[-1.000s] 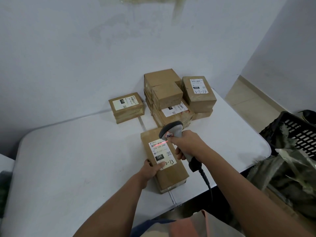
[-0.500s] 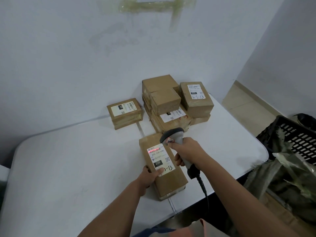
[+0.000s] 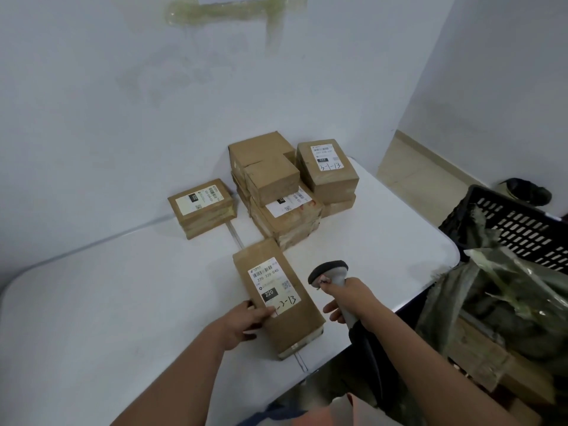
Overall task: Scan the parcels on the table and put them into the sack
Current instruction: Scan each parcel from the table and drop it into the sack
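A brown parcel with a white label marked 220 lies near the front edge of the white table. My left hand grips its left side, thumb on the label's lower corner. My right hand holds a grey barcode scanner by the handle, just right of the parcel and off its label. A stack of several brown parcels stands at the back of the table, and a single parcel lies to its left. The green sack hangs open at the right.
A black slotted crate stands behind the sack, right of the table. Brown boxes lie inside the sack. The scanner's black cable drops over the table's front edge. White walls close off the back and the right.
The scanner has swung right, off the label, and its red line no longer shows on the parcel. My left hand still holds the same parcel.
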